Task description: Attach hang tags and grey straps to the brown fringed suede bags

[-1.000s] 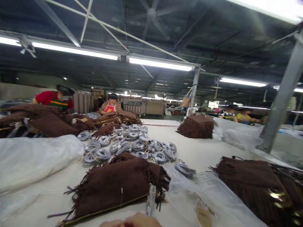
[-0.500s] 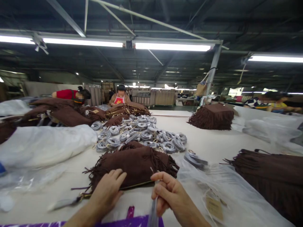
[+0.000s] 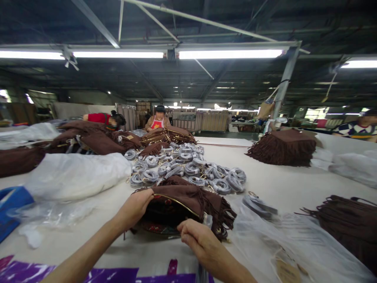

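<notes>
In front of me lies a brown fringed bag, its gold zipper undone and its mouth gaping toward me. A dark lining with red floral patches shows inside. The fingers of my left hand are closed on the upper left edge of the opening. My right hand pinches the lower edge near the right end of the zipper. Below the right wrist a greyish strip shows in part; whether that hand holds it I cannot tell. Just behind the bag are coiled grey straps with gold clasps.
More brown bags are piled at the back left, back right and right. Clear plastic with a tan tag lies right. A white plastic bundle and blue bin are left. Co-workers are beyond.
The bag was closed and lying flat; now its mouth is open. My left hand has gone from resting on it to gripping its edge. My right hand has moved onto the lower edge.
</notes>
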The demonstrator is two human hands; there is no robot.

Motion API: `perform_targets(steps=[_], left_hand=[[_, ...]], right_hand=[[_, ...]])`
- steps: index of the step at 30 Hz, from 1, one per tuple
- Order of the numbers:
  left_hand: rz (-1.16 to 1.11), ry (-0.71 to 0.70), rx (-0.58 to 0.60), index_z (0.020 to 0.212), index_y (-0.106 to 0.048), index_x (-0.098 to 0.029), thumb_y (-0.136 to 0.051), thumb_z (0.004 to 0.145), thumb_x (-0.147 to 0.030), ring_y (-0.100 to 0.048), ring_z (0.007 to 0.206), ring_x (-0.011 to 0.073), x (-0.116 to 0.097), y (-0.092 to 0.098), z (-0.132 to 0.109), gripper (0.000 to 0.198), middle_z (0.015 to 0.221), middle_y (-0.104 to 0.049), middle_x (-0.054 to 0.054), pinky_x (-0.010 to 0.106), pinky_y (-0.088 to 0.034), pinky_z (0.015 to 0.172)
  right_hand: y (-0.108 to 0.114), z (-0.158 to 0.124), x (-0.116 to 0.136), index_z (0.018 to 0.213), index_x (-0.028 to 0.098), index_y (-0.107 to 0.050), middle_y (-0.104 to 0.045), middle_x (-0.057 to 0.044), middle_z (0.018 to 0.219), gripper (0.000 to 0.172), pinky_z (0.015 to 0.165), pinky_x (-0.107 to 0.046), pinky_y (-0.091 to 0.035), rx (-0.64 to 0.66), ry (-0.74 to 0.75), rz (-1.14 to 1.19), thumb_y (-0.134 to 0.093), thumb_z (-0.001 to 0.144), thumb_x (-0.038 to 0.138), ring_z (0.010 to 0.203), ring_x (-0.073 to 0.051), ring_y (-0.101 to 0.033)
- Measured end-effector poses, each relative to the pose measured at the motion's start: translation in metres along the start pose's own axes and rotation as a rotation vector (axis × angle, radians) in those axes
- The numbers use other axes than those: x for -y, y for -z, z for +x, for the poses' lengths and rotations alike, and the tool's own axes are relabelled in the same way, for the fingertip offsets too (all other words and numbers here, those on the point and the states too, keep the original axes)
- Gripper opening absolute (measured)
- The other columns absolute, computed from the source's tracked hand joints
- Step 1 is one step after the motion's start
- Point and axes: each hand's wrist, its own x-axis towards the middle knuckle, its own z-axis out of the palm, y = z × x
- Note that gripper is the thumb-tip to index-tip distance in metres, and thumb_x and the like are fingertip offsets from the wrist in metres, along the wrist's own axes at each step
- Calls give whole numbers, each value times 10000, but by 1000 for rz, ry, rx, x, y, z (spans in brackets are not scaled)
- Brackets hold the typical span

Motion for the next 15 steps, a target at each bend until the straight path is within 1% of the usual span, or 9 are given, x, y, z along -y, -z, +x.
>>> perform_targets(steps=[3, 6, 8, 10, 11, 12, 14, 15], left_hand=[[-50, 12, -12, 811, -503, -213, -282, 955, -251, -610, 805, 194, 2, 3, 2, 266, 835, -652, 47, 295, -455, 758], [26, 40, -1, 842, -523, -203, -307, 942, -236, -609, 796, 212, -1, 3, -2, 241, 838, -639, 57, 313, -459, 742], [65, -21, -55, 905, -542, -194, -324, 939, -224, -603, 836, 219, -9, 3, -7, 223, 909, -627, 71, 320, -461, 756], [56, -134, -97, 926, -558, -191, -317, 950, -216, -595, 845, 211, -22, 1, -14, 243, 928, -610, 69, 313, -464, 761], [36, -190, -75, 911, -570, -190, -318, 951, -204, -595, 835, 205, -29, -2, -16, 256, 913, -610, 66, 306, -468, 758], [12, -234, -21, 890, -586, -190, -327, 942, -181, -600, 823, 201, -36, -7, -17, 264, 895, -619, 62, 300, -474, 755], [-37, -277, 124, 872, -622, -187, -378, 885, -105, -621, 825, 202, -48, -20, -15, 258, 890, -656, 65, 294, -493, 764], [-64, -282, 176, 895, -641, -184, -404, 844, -67, -632, 870, 210, -53, -27, -11, 269, 935, -677, 72, 298, -500, 799]], right_hand=[[-1, 18, -3, 726, 208, -437, -558, -32, 848, 164, 750, -290, -369, -38, -30, -65, -401, 885, 212, 816, -173, -512], [10, 34, -2, 710, 203, -452, -485, -2, 758, 206, 707, -286, -346, -19, -84, 5, -410, 902, 266, 752, -162, -454], [22, 43, -1, 728, 197, -475, -431, 21, 715, 241, 672, -276, -322, 27, -118, 122, -422, 917, 335, 714, -150, -407], [32, 48, 0, 750, 191, -485, -388, 35, 700, 275, 647, -271, -292, 67, -139, 213, -431, 924, 398, 688, -140, -364], [35, 49, 1, 759, 189, -487, -378, 38, 699, 289, 640, -271, -281, 84, -144, 236, -434, 926, 420, 682, -137, -350], [38, 49, 1, 766, 188, -488, -374, 40, 701, 299, 635, -271, -273, 100, -148, 248, -439, 927, 435, 678, -135, -341], [40, 49, 3, 766, 188, -484, -377, 40, 709, 312, 634, -272, -269, 123, -152, 253, -451, 924, 455, 679, -133, -337], [40, 49, 3, 762, 188, -479, -381, 38, 716, 317, 639, -272, -271, 124, -153, 251, -455, 921, 461, 685, -134, -340]])
